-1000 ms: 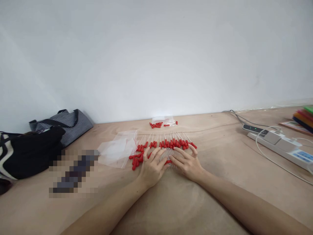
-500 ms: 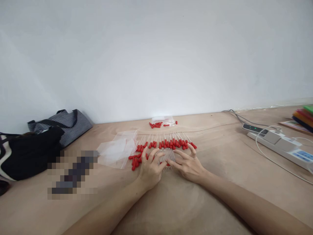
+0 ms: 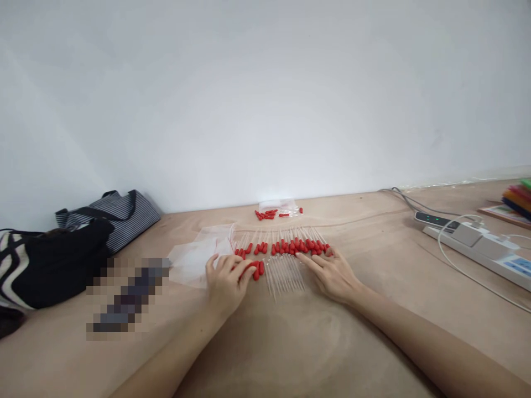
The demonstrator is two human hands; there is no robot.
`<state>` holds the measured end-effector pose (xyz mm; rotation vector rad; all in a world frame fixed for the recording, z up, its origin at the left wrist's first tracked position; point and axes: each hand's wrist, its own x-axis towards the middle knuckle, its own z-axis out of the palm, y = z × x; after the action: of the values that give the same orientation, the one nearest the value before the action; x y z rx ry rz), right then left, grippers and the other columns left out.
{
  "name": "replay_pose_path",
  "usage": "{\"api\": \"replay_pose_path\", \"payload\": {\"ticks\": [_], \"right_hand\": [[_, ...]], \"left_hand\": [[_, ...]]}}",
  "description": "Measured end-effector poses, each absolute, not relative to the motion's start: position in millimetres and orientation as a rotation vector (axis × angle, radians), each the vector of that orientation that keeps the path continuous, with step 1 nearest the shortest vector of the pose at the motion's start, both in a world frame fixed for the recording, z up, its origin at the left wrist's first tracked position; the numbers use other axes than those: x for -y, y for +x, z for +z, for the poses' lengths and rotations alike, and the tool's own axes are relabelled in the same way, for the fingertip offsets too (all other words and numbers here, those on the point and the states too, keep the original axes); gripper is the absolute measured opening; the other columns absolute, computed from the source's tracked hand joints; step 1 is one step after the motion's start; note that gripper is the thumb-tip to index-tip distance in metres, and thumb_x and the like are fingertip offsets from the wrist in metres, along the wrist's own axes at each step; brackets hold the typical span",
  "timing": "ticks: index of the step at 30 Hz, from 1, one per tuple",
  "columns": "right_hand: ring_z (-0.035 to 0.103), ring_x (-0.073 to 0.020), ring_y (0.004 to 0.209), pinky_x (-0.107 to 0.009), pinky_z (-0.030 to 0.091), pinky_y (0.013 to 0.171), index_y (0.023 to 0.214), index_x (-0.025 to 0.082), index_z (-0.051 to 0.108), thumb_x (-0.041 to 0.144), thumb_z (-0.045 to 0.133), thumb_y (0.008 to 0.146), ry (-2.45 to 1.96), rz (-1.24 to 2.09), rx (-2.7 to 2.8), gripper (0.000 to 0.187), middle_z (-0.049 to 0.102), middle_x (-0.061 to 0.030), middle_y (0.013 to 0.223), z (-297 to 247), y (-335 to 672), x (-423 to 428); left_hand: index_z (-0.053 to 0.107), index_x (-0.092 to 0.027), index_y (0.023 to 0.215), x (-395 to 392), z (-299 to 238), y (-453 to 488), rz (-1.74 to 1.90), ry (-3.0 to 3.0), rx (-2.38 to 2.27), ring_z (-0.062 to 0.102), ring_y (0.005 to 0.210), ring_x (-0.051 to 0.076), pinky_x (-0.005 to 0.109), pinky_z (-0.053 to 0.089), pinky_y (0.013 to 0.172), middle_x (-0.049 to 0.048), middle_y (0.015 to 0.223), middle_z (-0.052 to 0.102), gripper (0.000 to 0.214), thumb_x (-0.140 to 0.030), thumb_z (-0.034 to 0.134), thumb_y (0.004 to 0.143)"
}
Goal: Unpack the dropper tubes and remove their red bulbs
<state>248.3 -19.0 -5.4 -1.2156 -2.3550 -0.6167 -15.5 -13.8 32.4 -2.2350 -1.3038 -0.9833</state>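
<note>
Several loose red rubber dropper bulbs (image 3: 258, 271) lie by my left hand (image 3: 227, 279), whose fingers curl down over them and partly hide them. Right of these, clear thin glass tubes (image 3: 286, 273) lie side by side on the table. My right hand (image 3: 334, 272) rests at the right end of the tubes, fingers spread and stretched out, with nothing visibly held. Just beyond both hands runs a row of droppers (image 3: 296, 245), their red bulbs towards me and their glass stems pointing to the wall.
Clear zip bags (image 3: 193, 257) lie left of the droppers. More red bulbs (image 3: 265, 214) lie near the wall by another clear bag. A white power strip (image 3: 481, 251) with cables is at the right. A striped bag (image 3: 135, 218) and a black bag (image 3: 62, 262) stand at the left.
My left hand has moved left, off the glass tubes and onto the loose red bulbs. My right hand has shifted slightly right, and the tubes now lie uncovered between the hands.
</note>
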Motion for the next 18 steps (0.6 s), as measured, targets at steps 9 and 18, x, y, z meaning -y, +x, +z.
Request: {"api": "replay_pose_path", "payload": {"ticks": [9, 18], "right_hand": [[0.050, -0.0172, 0.081, -0.029, 0.037, 0.074, 0.106, 0.015, 0.053, 0.002, 0.036, 0.072, -1.400, -0.420, 2.318, 0.040, 0.054, -0.0087, 0.096, -17.3, 229.3, 18.8], [0.049, -0.0148, 0.071, -0.026, 0.039, 0.067, 0.085, 0.014, 0.059, 0.000, 0.036, 0.075, -1.355, -0.291, 2.160, 0.029, 0.054, -0.0074, 0.084, -22.1, 219.5, 15.0]], "left_hand": [[0.049, -0.022, 0.080, 3.5, 39.6, -53.0, -0.731, -2.238, 2.208, 0.057, 0.063, 0.015, 0.031, 0.036, 0.073, -0.0047, 0.065, 0.060, 0.032, -0.052, 0.048, 0.070], [0.052, -0.023, 0.078, 3.0, 38.9, -43.7, -0.764, -2.323, 2.229, 0.058, 0.061, 0.014, 0.027, 0.037, 0.068, -0.0060, 0.060, 0.062, 0.033, -0.054, 0.041, 0.074]]}}
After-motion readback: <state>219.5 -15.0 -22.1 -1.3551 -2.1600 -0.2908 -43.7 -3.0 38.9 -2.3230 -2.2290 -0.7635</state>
